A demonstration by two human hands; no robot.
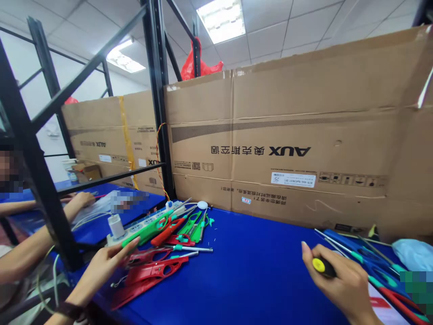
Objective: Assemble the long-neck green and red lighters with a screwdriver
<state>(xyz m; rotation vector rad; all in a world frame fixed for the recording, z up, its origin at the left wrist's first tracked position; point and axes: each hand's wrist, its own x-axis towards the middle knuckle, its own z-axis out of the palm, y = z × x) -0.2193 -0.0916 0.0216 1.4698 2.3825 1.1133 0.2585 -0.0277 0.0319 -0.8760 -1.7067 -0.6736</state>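
On the left, my left hand (101, 267) reaches to the pile of stick lighters with its fingers stretched out. Its fingertips are at the lower end of a green stick lighter (149, 229); some fingers are hidden. Red lighter casings (152, 274) with metal tubes lie just right of that hand. Behind them are an orange-red lighter (169, 231) and green lighter pieces (194, 229). My right hand (341, 275) is closed around a screwdriver with a black handle and yellow end cap (318, 265); its shaft is hidden. Blue lighters (368, 255) lie beyond this hand.
A white power strip (145, 222) with a plug runs behind the lighters. Cardboard sheets (257, 104) wall off the back of the blue table (243, 271). A black metal frame (157, 90) stands left, where another person's hand (83, 201) works. Red-handled pieces (395, 298) sit right.
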